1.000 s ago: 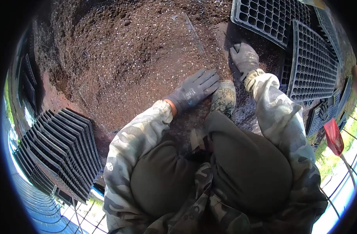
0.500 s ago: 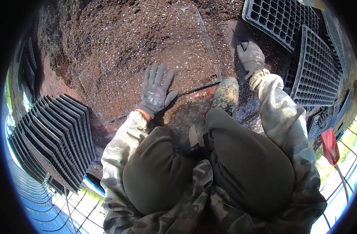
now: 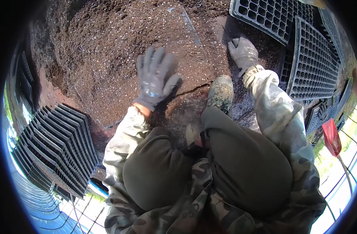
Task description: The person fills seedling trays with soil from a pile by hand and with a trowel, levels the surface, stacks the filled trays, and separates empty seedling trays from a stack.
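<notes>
My left hand [image 3: 154,80], in a grey work glove, is held over loose brown soil [image 3: 120,50] with its fingers spread and a little blurred. It holds nothing. My right hand [image 3: 244,52], gloved alike, is curled closed at the soil's right side, beyond my boot [image 3: 221,91]. Whatever its fingers hold, if anything, is hidden beneath them. A dark straight edge [image 3: 191,25] shows through the soil between the hands; most of what it belongs to lies covered.
Black cell trays [image 3: 316,58] lean at the right. A stack of black trays [image 3: 55,144] stands at the left. A red scoop-like blade on a handle [image 3: 331,137] is at the lower right. My bent knees [image 3: 244,163] are close in front.
My left hand has moved up and forward over the soil. More soil now covers the dark edges near my boot. The view has shifted slightly; my right hand stays curled at the side.
</notes>
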Available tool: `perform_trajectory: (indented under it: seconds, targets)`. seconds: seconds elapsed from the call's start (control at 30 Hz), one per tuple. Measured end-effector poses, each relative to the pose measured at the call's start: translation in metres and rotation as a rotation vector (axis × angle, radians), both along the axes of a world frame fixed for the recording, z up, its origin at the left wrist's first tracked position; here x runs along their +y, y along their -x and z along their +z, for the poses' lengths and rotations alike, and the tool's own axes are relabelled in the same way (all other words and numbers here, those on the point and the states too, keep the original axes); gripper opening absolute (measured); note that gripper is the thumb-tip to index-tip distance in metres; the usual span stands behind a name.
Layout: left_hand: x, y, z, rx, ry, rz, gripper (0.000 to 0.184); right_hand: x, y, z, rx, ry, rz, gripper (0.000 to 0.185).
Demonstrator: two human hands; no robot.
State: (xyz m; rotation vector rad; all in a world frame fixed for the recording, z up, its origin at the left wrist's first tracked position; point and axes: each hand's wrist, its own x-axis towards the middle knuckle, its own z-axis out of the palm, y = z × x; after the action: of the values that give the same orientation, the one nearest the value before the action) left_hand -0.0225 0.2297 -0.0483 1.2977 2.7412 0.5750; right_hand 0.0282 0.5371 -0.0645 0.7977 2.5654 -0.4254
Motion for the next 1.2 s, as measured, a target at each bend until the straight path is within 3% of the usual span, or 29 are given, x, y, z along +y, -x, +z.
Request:
perform_trajectory:
  seconds: [0.03, 0.1, 0.13, 0.2, 0.23, 0.3, 0.33, 0.4, 0.43, 0.53, 0.6, 0.67, 0.73, 0.83, 0.87, 0.93, 1.0, 1.07, 1.1, 1.17, 1.2]
  targets:
    - [-0.018, 0.003, -0.007, -0.005, 0.001, -0.005, 0.064, -0.001, 0.001, 0.002, 0.0, 0.004, 0.006, 0.034]
    - [-0.041, 0.003, -0.02, 0.095, 0.036, 0.26, 0.069, -0.002, 0.002, 0.006, -0.014, 0.004, 0.004, 0.034]
    - [-0.037, -0.003, -0.019, 0.089, 0.036, 0.273, 0.069, -0.003, 0.003, 0.008, -0.025, 0.007, 0.009, 0.034]
    - [-0.01, -0.016, -0.015, -0.099, -0.004, 0.036, 0.073, -0.005, 0.004, 0.008, -0.014, -0.011, 0.013, 0.034]
    - [0.008, -0.021, -0.003, -0.212, 0.105, -0.047, 0.072, -0.005, 0.003, 0.007, -0.001, -0.025, -0.002, 0.033]
    - [0.043, -0.035, -0.002, -0.249, 0.042, -0.215, 0.062, -0.006, 0.001, 0.006, 0.019, -0.049, 0.021, 0.033]
    - [0.05, -0.039, -0.007, -0.237, 0.039, -0.195, 0.062, -0.005, 0.001, 0.004, 0.037, -0.071, 0.028, 0.032]
    - [0.054, -0.041, -0.02, -0.137, 0.017, -0.47, 0.048, -0.002, -0.003, -0.007, 0.064, -0.083, -0.016, 0.035]
    - [0.051, -0.031, -0.017, -0.108, 0.043, -0.456, 0.04, -0.002, -0.005, -0.012, 0.082, -0.091, -0.025, 0.034]
    - [0.028, 0.029, -0.023, 0.071, 0.083, -0.379, 0.039, -0.008, -0.001, 0.001, 0.069, -0.059, -0.04, 0.035]
    - [0.006, 0.081, -0.015, 0.219, 0.236, -0.135, 0.038, -0.006, -0.015, -0.007, 0.207, -0.116, 0.094, 0.039]
    - [-0.027, 0.121, 0.009, 0.48, 0.453, 0.097, 0.037, 0.007, -0.031, -0.023, 0.28, 0.011, -0.018, 0.043]
    - [-0.059, 0.145, 0.039, 0.569, 0.126, 0.279, 0.047, 0.0, -0.028, -0.002, 0.247, -0.002, -0.093, 0.046]
    - [-0.134, 0.138, 0.059, 0.592, 0.097, 0.538, 0.039, -0.013, -0.013, 0.026, 0.493, 0.044, -0.015, 0.04]
    - [-0.167, 0.127, 0.063, 0.531, 0.06, 0.596, 0.043, -0.017, -0.005, 0.031, 0.58, 0.074, 0.004, 0.038]
    - [-0.241, 0.09, 0.045, 0.473, -0.026, 0.758, 0.044, -0.038, 0.012, 0.042, 0.63, 0.507, -0.284, 0.035]
    - [-0.308, 0.031, 0.008, 0.37, -0.016, 1.029, 0.043, -0.053, 0.031, 0.054, 0.542, 0.822, -0.417, 0.024]
    - [-0.343, -0.03, -0.016, 0.043, 0.039, 1.286, 0.041, -0.095, 0.046, 0.085, 0.347, 1.004, -0.562, 0.015]
    - [-0.348, -0.048, -0.024, 0.04, 0.019, 1.311, 0.041, -0.103, 0.052, 0.075, 0.251, 1.134, -0.636, 0.009]
    - [-0.354, -0.08, -0.036, -0.466, -0.082, 1.345, 0.041, -0.15, 0.064, 0.085, 0.037, 1.316, -0.391, 0.011]
    - [-0.355, -0.09, -0.044, -0.477, -0.096, 1.369, 0.041, -0.184, 0.066, 0.095, -0.027, 1.282, -0.313, 0.012]
